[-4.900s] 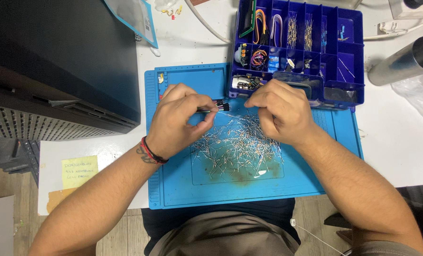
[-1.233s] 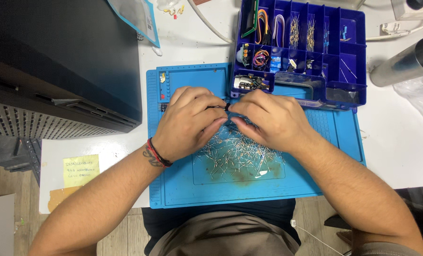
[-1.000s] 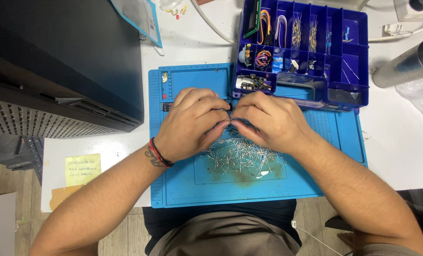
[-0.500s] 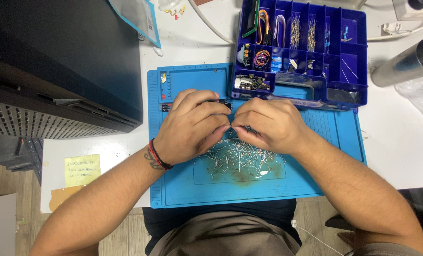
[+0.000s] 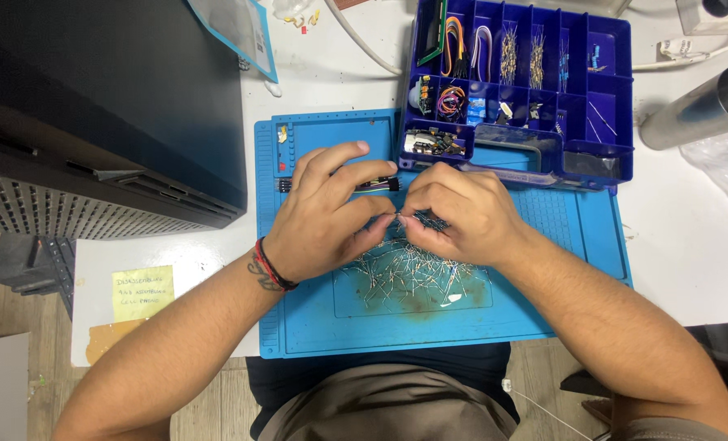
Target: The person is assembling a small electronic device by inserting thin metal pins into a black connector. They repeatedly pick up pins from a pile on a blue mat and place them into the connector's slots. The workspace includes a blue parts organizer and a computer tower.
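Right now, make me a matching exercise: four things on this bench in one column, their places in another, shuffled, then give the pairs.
Things:
1. organizer box
2. sticky note
3. metal cylinder
4. pile of pins

Places:
A. far right, lying on the white table
B. on the blue mat, under the hands
C. top, behind the mat
D. lower left, near the black case

Pairs: 1-C, 2-D, 3-A, 4-B
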